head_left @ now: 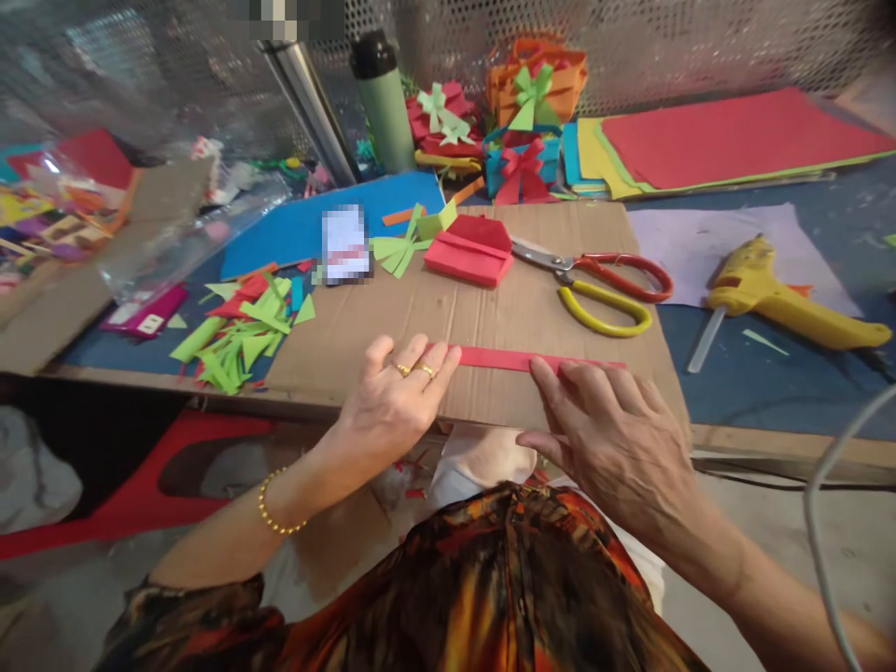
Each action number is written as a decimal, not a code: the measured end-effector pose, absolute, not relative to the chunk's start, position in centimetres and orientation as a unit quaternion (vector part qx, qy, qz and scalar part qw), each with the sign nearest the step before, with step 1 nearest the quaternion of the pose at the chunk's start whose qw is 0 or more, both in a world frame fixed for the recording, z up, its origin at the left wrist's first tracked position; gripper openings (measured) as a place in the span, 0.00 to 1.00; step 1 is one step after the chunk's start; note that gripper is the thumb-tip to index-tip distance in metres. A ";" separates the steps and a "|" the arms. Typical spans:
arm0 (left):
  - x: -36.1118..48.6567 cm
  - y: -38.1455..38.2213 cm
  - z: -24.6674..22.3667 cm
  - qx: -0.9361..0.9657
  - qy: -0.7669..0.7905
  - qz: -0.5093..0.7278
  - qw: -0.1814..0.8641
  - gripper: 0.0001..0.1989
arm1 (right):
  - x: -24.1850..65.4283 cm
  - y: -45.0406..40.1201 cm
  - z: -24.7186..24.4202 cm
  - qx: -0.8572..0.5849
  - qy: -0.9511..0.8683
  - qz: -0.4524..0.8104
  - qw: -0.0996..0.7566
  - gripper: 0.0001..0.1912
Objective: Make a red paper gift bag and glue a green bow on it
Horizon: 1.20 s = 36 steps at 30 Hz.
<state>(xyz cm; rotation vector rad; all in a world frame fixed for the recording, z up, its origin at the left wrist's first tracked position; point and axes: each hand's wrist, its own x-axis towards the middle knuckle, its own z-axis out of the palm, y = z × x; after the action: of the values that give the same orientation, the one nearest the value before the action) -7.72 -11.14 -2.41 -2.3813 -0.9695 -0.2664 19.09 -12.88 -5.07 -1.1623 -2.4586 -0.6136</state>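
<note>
One red strip point(494, 358) flat on cardboard point(392, 313); left fingers point(440, 362) and right fingers point(551, 387) unclenched, pressing it down.

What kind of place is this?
Probably a small paper-craft workspace: scissors and a glue gun lie beside stacked coloured sheets, with bow-trimmed paper baskets behind. Whether home or workshop, I can't tell.

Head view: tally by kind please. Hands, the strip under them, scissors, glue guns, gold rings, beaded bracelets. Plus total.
Hands: 2 (left hand, right hand)
Red strip: 1
Scissors: 1
Glue gun: 1
Gold rings: 2
Beaded bracelet: 1
Total: 8
</note>
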 end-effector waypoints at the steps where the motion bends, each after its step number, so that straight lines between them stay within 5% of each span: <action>1: -7.7 -11.6 -2.6 -0.881 -0.372 -0.100 0.275 0.18 | 19.1 -12.9 -5.1 -0.411 -0.869 -0.217 0.171 0.30; 17: -7.5 -12.2 -1.5 -0.891 -0.377 -0.041 0.249 0.20 | 19.6 -13.2 -5.2 -0.402 -0.874 -0.218 0.165 0.31; 31: -8.2 -12.7 -4.4 -0.829 -0.480 -0.226 0.175 0.18 | 19.6 -13.1 -5.4 -0.408 -0.878 -0.186 0.170 0.31; 36: -8.4 -12.2 -4.1 -0.832 -0.497 -0.201 0.140 0.22 | 19.6 -13.1 -5.4 -0.398 -0.878 -0.197 0.178 0.29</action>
<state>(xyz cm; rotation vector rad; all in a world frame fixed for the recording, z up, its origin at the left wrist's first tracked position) -8.39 -12.22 -4.15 -2.4046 -1.4368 -0.5816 19.57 -13.06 -5.38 -1.1266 -2.4836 -0.5587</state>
